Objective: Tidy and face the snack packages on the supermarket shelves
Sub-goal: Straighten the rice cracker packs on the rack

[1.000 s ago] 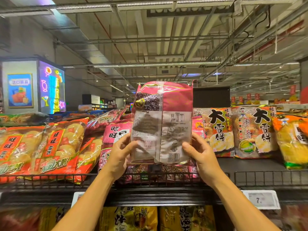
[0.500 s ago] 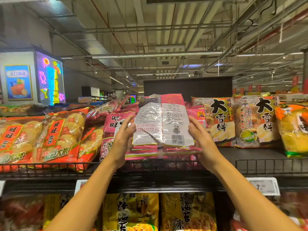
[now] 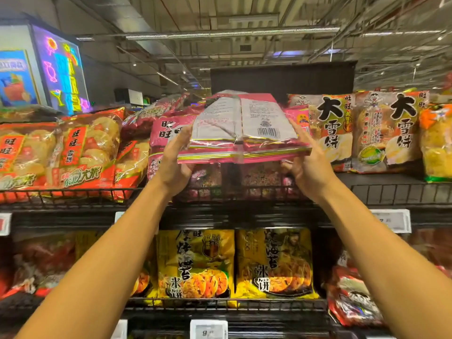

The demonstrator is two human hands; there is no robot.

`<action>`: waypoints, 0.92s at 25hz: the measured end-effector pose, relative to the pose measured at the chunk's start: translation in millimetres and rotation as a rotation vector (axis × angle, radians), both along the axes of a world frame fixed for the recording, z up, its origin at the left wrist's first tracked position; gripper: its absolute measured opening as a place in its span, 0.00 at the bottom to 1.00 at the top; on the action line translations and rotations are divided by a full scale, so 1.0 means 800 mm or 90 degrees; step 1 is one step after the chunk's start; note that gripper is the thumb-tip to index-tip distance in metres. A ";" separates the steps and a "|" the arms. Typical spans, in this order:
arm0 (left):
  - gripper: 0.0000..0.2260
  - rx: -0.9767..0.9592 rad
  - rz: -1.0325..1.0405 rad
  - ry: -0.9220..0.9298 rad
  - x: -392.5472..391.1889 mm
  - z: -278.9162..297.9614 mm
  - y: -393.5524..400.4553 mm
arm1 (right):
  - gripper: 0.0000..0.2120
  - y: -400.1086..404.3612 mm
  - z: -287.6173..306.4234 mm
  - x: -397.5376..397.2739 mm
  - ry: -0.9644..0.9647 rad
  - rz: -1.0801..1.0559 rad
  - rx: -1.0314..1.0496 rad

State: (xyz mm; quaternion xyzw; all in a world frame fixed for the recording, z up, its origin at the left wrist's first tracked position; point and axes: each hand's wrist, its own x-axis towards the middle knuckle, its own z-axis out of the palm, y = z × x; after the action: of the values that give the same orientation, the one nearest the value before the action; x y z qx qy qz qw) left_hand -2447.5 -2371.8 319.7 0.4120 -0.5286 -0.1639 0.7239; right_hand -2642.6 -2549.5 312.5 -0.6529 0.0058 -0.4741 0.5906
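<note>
You hold the pink snack package (image 3: pixel 244 128) in both hands above the front rail of the top shelf (image 3: pixel 391 192), at the middle of the row. It lies nearly flat, its back panel turned up toward you, with the white print and the barcode showing. Its long axis runs away from you toward the back of the shelf. The sealed bottom edge points at you and the far end tips slightly upward.

Your left hand (image 3: pixel 175 165) takes the package's left near corner: the palm sits under it and the thumb runs up along the side edge, so the grip is curled round the package. Your right hand (image 3: pixel 305 165) does the same at the right near corner, fingers underneath and thumb laid along the right edge.

Directly below the package more pink packages (image 3: pixel 168 128) stand on the shelf, one with its front facing you just left of the held one. Further left of it lie the red-orange rice cracker bags (image 3: pixel 80 152), leaning. Right of it stand two green-and-orange bags (image 3: pixel 386 130) with large black characters, upright and facing front. On the shelf below, under the package, two yellow bags (image 3: pixel 274 263) stand side by side.
</note>
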 end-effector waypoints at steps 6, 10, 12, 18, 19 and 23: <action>0.19 -0.022 0.051 0.011 0.008 -0.005 -0.009 | 0.15 0.003 -0.001 0.006 -0.008 -0.021 0.017; 0.23 -0.006 0.038 -0.020 0.002 -0.004 -0.006 | 0.11 0.005 -0.001 0.003 -0.025 -0.001 0.004; 0.35 -0.009 0.011 -0.036 0.002 -0.004 -0.004 | 0.14 0.006 0.001 0.002 -0.017 0.008 -0.018; 0.49 0.000 -0.003 -0.146 -0.002 0.002 -0.010 | 0.26 0.000 -0.001 -0.002 -0.028 0.055 -0.054; 0.45 0.003 0.002 -0.132 0.000 0.000 -0.011 | 0.28 -0.001 -0.003 -0.003 -0.027 0.068 -0.052; 0.32 -0.003 0.035 -0.122 0.014 -0.006 -0.016 | 0.28 0.000 -0.004 0.000 -0.015 0.053 -0.048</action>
State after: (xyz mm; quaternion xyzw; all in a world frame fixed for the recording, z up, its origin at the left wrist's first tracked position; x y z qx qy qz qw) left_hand -2436.0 -2385.0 315.2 0.4385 -0.5841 -0.1028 0.6752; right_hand -2642.8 -2549.2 309.6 -0.6684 -0.0463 -0.4569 0.5850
